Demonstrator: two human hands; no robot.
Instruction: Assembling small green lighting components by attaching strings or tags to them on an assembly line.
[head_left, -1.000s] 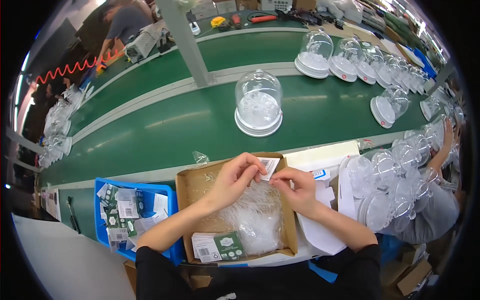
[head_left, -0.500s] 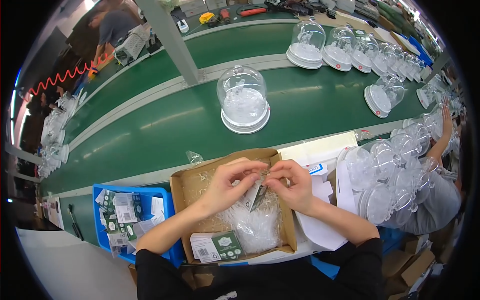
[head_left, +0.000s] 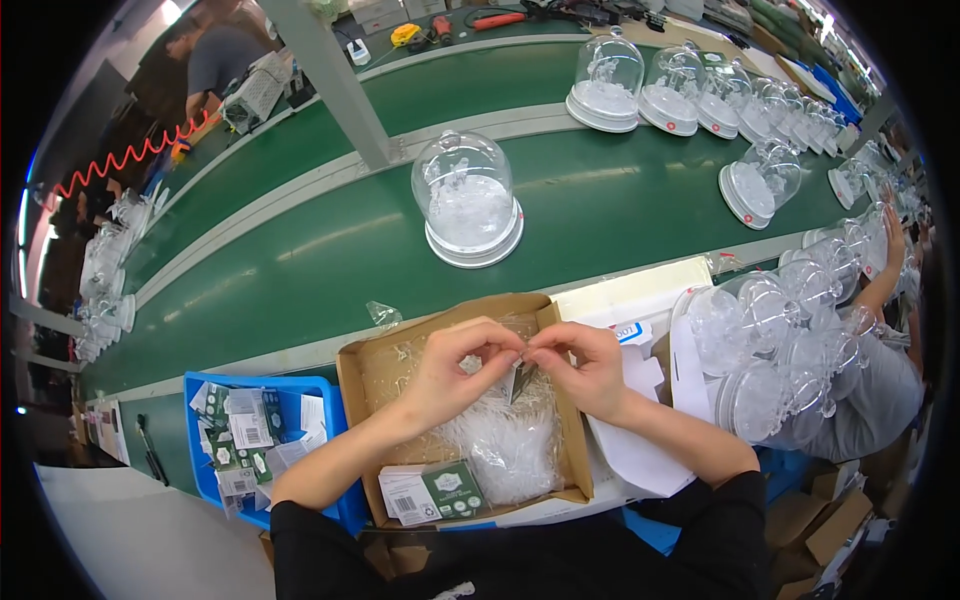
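At a green belt (head_left: 300, 275), I pinch the top of a card (head_left: 515, 385) between the fingertips of my left hand (head_left: 460, 370) and right hand (head_left: 590, 370); it hangs above a cardboard tray (head_left: 577, 450), its upper end hidden by my fingers. White strands (head_left: 500, 430) and a card stack (head_left: 455, 490) lie in the tray. My left forearm crosses its side, near a blue bin (head_left: 338, 415) of cards; my right passes over white packaging (head_left: 640, 435) beside crowded domes (head_left: 748, 400). A lone dome (head_left: 467, 200) stands upright ahead, and a co-worker's hand (head_left: 893, 238) shows at far right.
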